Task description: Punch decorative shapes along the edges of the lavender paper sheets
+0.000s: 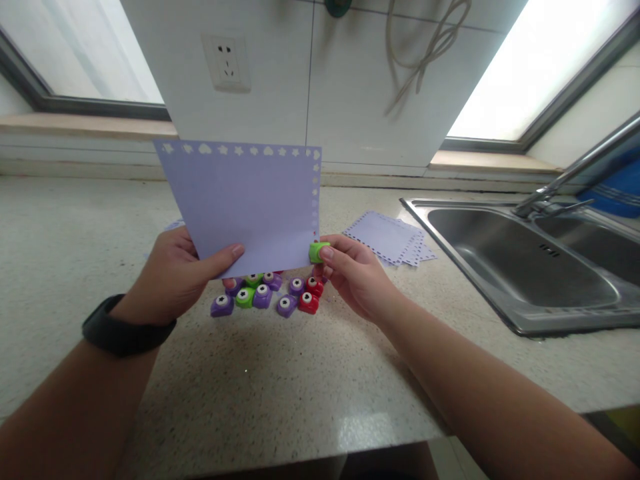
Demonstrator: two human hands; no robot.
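Nearest, the left hand (175,275) pinches the lilac sheet (250,207) at its lower left, thumb across its face, and the right hand (357,275) grips a green punch (316,253) at the sheet's lower right edge, above loose punches (263,297). The sheet looks light, flexible and easily creased, probably weakest along its perforated top and right borders, so the plain left margin seems the safer hold. Farther off, more lilac sheets (383,237) lie near the sink (510,257).
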